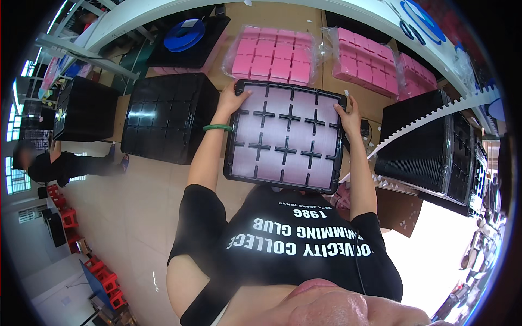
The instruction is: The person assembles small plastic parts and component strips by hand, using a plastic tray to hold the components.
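Holding: a black compartment tray (285,136) between both my hands, tilted up in front of my chest, its pale pink inside facing me.
Stacks: one tall stack of black trays (168,117) just left of my left arm; another stack (429,146) right of my right hand, its far side cut off by the white toothed rail (424,119); a third black stack (81,108) further left, partly in shade.
Pink trays: three wrapped bundles (274,54) beyond my fingertips, the rightmost partly hidden behind the rail.
Tray contents: four black cross dividers show fully, more at the edges; I cannot tell if anything lies in the cells, and its lower edge hides my waist.
Blue reel: one (184,33) far ahead to the left, on a black tray.
Left hand (231,100): gripping the tray's top left corner, green bangle (217,128) on the wrist.
Right hand (350,117): clasping the tray's right edge, fingers over the rim.
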{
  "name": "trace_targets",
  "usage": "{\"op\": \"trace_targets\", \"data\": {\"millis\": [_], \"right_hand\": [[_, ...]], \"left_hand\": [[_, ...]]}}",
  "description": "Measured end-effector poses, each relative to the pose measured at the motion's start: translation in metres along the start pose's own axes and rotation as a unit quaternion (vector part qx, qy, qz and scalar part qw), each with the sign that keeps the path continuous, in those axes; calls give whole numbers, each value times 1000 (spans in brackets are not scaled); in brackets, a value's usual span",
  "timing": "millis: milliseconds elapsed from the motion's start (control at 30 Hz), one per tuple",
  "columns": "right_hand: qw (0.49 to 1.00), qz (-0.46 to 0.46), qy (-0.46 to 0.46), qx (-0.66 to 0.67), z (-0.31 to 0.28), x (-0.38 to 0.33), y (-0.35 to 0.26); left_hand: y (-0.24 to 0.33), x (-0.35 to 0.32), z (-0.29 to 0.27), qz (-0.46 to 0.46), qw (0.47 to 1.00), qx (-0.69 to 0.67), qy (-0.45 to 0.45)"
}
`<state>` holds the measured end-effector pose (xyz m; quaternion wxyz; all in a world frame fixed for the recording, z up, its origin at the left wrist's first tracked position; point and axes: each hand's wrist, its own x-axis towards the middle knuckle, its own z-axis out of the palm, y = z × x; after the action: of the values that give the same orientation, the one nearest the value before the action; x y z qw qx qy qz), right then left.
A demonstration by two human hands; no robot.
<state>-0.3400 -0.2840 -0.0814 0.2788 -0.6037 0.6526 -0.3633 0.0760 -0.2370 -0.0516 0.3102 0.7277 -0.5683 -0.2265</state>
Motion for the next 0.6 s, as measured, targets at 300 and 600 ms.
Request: {"op": "trace_targets", "data": {"millis": [300, 600], "right_hand": [[999, 4, 28, -36, -8, -11, -14], [999, -10, -45, -9, -70, -182, -56]], "left_hand": [[15, -21, -6, -26, 999, 38, 25], [13, -207, -35, -107, 994, -24, -8]]}}
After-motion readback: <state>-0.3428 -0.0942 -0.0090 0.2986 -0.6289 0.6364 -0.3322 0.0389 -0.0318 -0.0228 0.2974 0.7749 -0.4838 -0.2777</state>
